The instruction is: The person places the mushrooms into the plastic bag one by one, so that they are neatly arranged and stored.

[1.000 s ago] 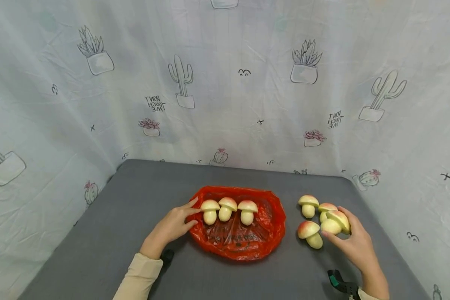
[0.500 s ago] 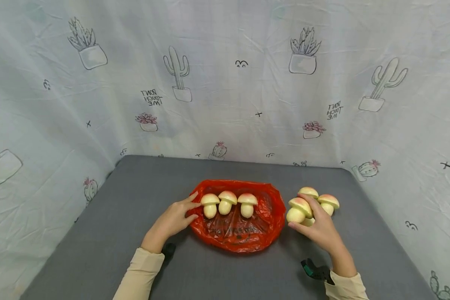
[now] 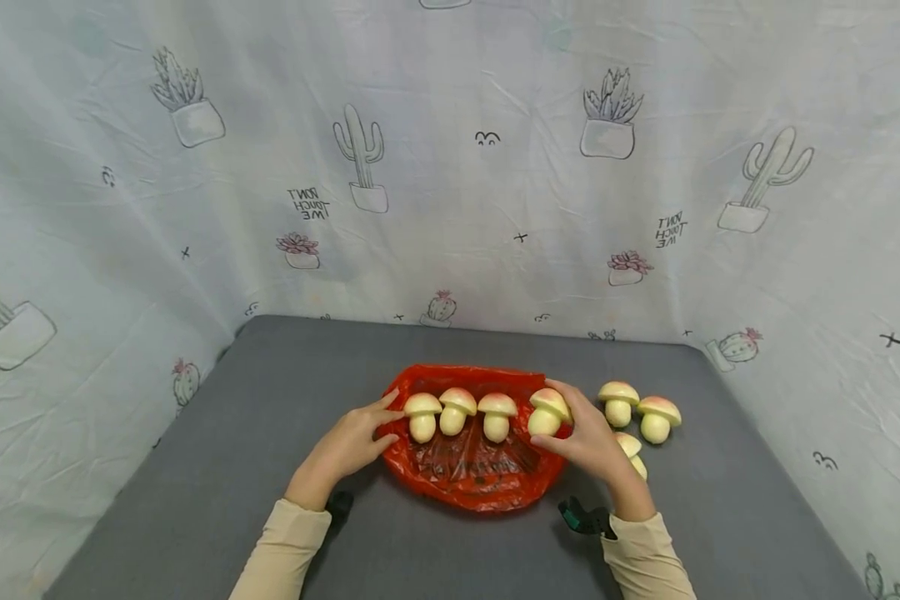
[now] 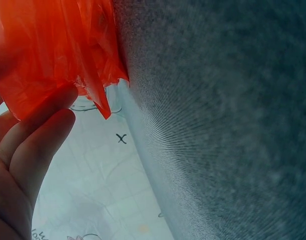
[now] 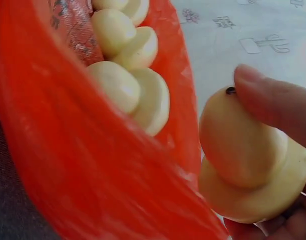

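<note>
A red plastic bag (image 3: 468,497) lies spread with its rim raised on the grey table. Inside, along its back, three toy mushrooms (image 3: 497,417) with cream stems and pinkish-yellow caps stand in a row. My left hand (image 3: 348,442) holds the bag's left rim; in the left wrist view its fingers (image 4: 42,135) lie against the red plastic. At the bag's right end my right hand (image 3: 596,442) grips another toy mushroom (image 3: 546,413) by thumb and fingers. The right wrist view shows the thumb on the stem of this mushroom (image 5: 243,145), beside the bag wall (image 5: 112,185).
Three more toy mushrooms, one of them (image 3: 657,418) farthest right, sit on the table (image 3: 720,492) right of the bag. The nearest mushroom (image 3: 632,454) is partly hidden by my right wrist. A white patterned curtain (image 3: 435,167) hangs behind the table.
My right hand has carried a mushroom leftward from the group on the right to the bag's right end. My left hand has stayed at the bag's left rim.
</note>
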Tool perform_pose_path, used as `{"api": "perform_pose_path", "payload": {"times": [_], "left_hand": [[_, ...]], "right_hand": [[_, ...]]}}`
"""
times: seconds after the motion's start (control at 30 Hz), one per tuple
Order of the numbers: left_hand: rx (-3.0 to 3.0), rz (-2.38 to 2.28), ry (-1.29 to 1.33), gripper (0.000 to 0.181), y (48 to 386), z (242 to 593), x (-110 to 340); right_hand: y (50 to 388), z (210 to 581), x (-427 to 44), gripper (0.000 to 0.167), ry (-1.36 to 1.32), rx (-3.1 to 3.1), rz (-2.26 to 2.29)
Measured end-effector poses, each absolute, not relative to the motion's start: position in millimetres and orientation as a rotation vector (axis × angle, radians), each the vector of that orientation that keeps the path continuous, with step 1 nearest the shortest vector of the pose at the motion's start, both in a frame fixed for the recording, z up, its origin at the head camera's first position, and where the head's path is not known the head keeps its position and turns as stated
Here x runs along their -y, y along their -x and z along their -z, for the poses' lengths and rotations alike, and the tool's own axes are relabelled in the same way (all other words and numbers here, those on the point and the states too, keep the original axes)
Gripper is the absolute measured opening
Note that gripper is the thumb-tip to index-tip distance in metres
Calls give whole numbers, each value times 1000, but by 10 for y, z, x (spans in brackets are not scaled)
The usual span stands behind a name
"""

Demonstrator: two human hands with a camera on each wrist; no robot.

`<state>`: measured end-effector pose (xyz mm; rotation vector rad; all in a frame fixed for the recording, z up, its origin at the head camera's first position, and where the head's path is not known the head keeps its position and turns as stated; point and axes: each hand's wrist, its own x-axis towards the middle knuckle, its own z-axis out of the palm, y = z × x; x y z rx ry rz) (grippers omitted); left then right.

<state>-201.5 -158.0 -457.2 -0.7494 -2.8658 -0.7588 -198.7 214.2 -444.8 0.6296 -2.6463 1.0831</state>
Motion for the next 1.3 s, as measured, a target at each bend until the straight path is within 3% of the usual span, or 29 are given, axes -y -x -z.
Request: {"api": "perform_pose_path", "payload": {"times": [0.6, 1.1, 1.3], "left_hand": [[2874, 757, 731, 39, 2010, 4569, 1579], [2827, 735, 787, 39, 2025, 4603, 1573], [2830, 747, 785, 40, 2015, 4587, 1576]], "right_hand": [[2239, 4577, -1974, 79, -792, 2809, -756], [2261, 4716, -2009, 84, -764, 2869, -708], [2259, 4736, -2007, 96, -736, 2904, -741]]}}
